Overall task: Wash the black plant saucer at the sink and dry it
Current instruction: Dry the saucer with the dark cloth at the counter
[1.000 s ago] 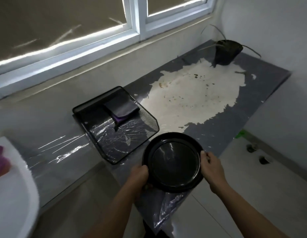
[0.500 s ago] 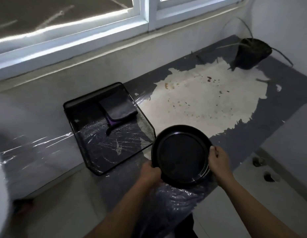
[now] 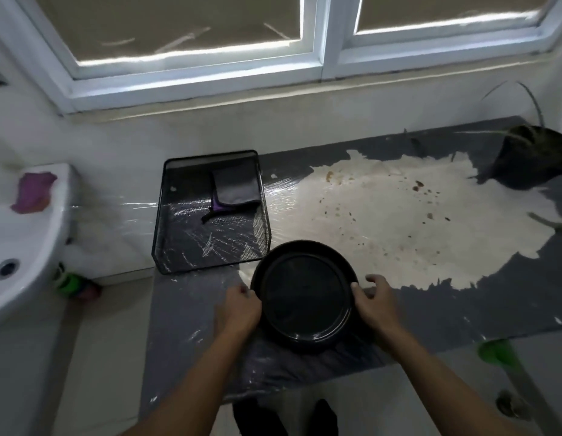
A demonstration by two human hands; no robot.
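Grasping the black plant saucer (image 3: pixel 305 294) by opposite rims: left grip (image 3: pixel 242 305) curled on the left edge, right grip (image 3: pixel 375 305) on the right edge, thumb against the rim. Held level, open side up, over the near part of the grey table (image 3: pixel 493 309), just by the front corner of a black mesh tray (image 3: pixel 166 215); resting or lifted, cannot tell. In the tray, a folded dark cloth (image 3: pixel 235 188). Well off to the left, a white sink (image 3: pixel 28 240); far right, a black plant pot (image 3: pixel 531 162).

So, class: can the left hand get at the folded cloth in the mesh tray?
Probably, once freed: the left hand grips the saucer rim, but the cloth lies uncovered in the open tray.
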